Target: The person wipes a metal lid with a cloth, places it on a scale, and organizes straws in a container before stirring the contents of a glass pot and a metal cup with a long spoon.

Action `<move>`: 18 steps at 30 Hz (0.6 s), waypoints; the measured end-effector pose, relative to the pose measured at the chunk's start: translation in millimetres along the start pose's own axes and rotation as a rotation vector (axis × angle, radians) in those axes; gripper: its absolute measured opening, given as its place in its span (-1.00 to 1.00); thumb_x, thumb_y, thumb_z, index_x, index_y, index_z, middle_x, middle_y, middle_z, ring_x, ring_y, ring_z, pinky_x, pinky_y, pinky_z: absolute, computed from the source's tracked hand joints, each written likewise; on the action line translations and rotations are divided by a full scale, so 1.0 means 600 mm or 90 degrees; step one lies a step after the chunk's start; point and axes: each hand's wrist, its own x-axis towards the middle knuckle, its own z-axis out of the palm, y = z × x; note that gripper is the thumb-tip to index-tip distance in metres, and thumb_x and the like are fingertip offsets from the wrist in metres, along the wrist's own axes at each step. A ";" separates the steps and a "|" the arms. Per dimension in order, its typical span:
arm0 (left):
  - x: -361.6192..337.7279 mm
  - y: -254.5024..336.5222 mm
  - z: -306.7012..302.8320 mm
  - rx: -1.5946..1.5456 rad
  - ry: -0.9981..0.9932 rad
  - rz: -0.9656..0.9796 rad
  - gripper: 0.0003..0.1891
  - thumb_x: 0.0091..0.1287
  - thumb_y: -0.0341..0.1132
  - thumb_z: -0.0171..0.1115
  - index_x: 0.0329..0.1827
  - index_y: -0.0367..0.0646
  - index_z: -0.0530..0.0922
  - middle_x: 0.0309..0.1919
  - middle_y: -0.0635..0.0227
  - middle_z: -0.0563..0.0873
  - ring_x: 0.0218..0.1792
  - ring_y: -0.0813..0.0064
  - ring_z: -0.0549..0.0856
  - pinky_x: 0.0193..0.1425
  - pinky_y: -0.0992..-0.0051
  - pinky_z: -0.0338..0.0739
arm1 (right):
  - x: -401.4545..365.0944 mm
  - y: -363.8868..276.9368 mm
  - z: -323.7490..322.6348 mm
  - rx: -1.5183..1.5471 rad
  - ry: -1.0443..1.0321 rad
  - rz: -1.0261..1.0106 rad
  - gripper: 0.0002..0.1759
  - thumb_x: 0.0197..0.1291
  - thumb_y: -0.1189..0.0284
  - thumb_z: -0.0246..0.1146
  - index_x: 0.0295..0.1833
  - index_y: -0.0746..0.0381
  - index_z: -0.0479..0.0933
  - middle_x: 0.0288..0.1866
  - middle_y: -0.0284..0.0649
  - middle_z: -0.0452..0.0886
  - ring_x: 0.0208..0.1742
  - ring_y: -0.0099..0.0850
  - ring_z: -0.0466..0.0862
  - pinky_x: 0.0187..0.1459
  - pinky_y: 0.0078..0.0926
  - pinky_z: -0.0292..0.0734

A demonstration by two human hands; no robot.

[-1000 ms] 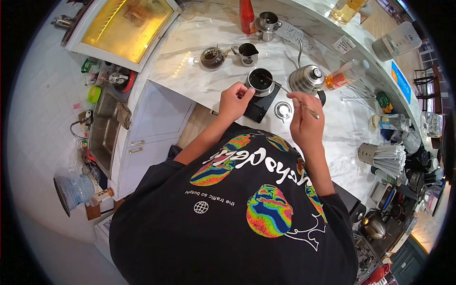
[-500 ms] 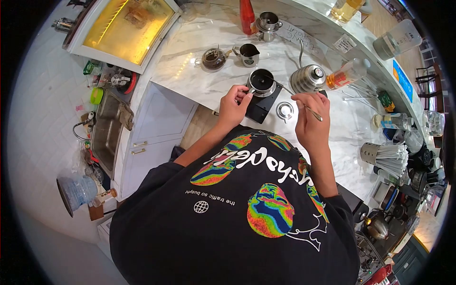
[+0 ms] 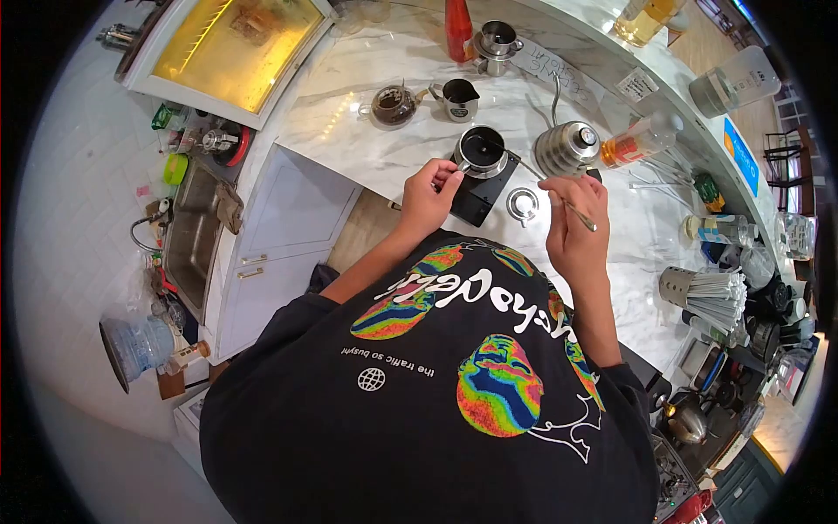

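Observation:
A metal coffee filter cup (image 3: 463, 163) with dark contents stands on a black scale (image 3: 473, 203). My left hand (image 3: 429, 194) is closed on the cup's small side handle, fingers pinched together. In my right hand (image 3: 578, 218) is a long-handled metal spoon (image 3: 529, 168), its bowl end inside the cup and its handle end sticking out below the fingers. Between the scale and my right hand lies a round metal filter piece (image 3: 523, 205) on the marble counter. What the spoon's tip touches in the cup is too dark to make out.
Behind the scale stand a glass pot (image 3: 394, 105), a metal pitcher (image 3: 458, 99), stacked metal filters (image 3: 496, 48) and a red bottle (image 3: 457, 31). A gooseneck kettle (image 3: 566, 147) is close on the right. Straws in a holder (image 3: 703, 294) stand farther right; a sink (image 3: 194, 236) lies left.
My right hand has shifted very slightly to the right with the spoon, whose end stays in the cup. My left hand keeps its hold on the handle.

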 end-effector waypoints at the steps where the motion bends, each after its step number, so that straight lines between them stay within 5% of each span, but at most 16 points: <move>1: 0.000 0.000 0.000 -0.002 0.000 -0.001 -0.82 0.50 -0.34 0.37 0.02 -0.27 0.68 -0.27 0.43 0.77 -0.28 0.70 0.64 -0.16 0.59 0.58 | 0.002 -0.002 0.005 0.006 -0.002 0.002 -0.82 0.35 0.63 0.28 0.02 0.22 0.61 -0.10 -0.28 0.71 0.00 -0.24 0.71 0.25 -0.07 0.41; 18: 0.000 -0.003 0.006 -0.010 0.002 0.006 -0.80 0.51 -0.33 0.37 0.03 -0.27 0.68 -0.29 0.44 0.75 -0.28 0.70 0.64 -0.15 0.58 0.58 | 0.000 0.004 0.023 0.030 0.015 0.009 -0.88 0.42 0.61 0.22 -0.01 0.22 0.59 -0.09 -0.29 0.73 0.01 -0.24 0.72 0.27 -0.07 0.39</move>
